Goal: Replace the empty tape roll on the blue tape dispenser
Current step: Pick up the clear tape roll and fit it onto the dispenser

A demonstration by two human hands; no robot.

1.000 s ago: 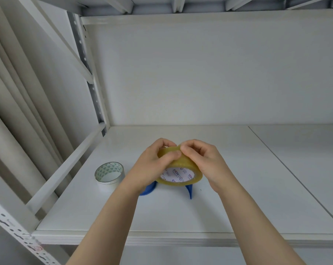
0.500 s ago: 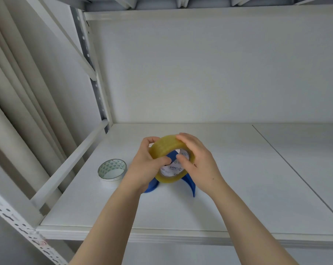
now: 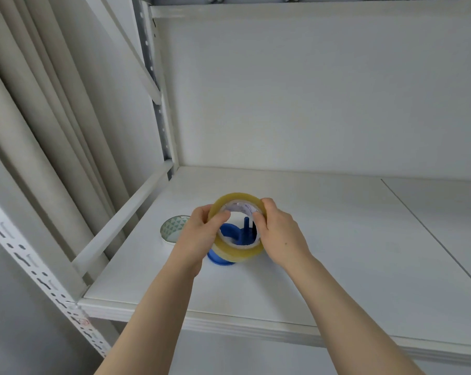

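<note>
The blue tape dispenser (image 3: 218,259) sits on the white shelf (image 3: 337,253). Just above it, both hands hold the new tape roll (image 3: 239,252), a fat yellow ring. The left hand (image 3: 199,235) grips the ring's left side with its thumb and fingers curled round it. The right hand (image 3: 281,235) grips the right side the same way. The ring is tilted, so you can look through its hole and see blue parts of the dispenser poking up. Its low edge is right at the dispenser, but I cannot tell if they touch. A little to the left of the dispenser, the empty roll (image 3: 173,226) lies flat on the shelf, so the old one looks already off. The next job is probably sliding the ring on. To do it well, hold the ring level, line its hole up over the blue middle part, and push down evenly with both hands.
</note>
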